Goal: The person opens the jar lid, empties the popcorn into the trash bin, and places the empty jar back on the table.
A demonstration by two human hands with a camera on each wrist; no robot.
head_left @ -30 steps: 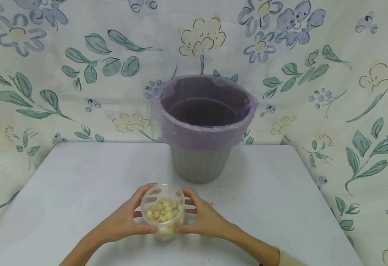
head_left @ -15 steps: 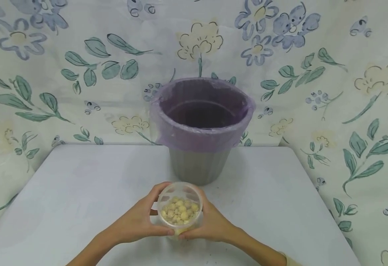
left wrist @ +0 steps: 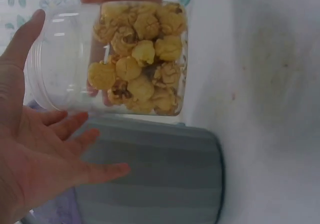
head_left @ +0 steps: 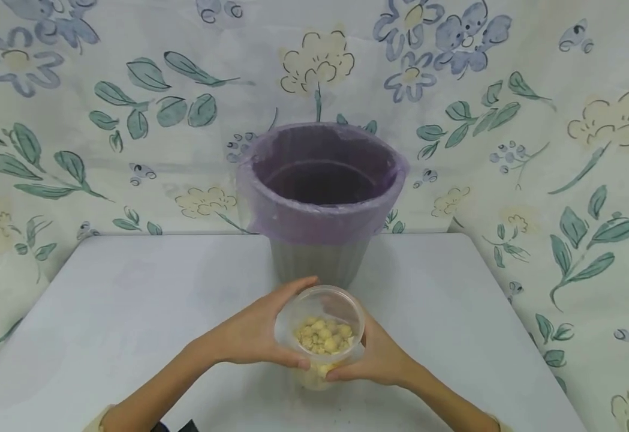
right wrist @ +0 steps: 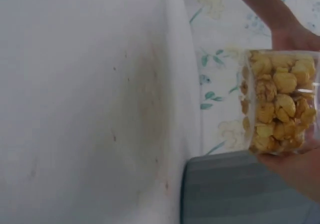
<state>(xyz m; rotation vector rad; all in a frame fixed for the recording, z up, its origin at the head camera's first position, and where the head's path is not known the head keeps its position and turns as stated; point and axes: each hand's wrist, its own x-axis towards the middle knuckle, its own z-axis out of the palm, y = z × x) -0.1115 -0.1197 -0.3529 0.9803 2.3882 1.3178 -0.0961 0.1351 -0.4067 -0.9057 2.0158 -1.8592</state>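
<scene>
A clear plastic jar (head_left: 292,315) without a lid, partly filled with round caramel popcorn (head_left: 325,336), is held off the table between both hands. In the head view my left hand (head_left: 257,330) curves round its left side, thumb in front and forefinger behind near the rim. Its other fingers (left wrist: 82,139) are spread in the left wrist view. My right hand (head_left: 381,354) grips the other side, with the thumb across the front. The jar's mouth faces up towards the head camera. Just behind stands a grey bin (head_left: 319,258) with a purple bag (head_left: 319,225) folded over its rim.
The white table (head_left: 147,300) ends at the back against a floral cloth (head_left: 184,156), which also hangs along both sides. Small dark crumbs are scattered on the tabletop near the front. The bin's mouth is wide and faces upward.
Both hands have carried the jar to the right and slightly up, from left of the bin to in front of it. The bin stays in place; the view shifts a little.
</scene>
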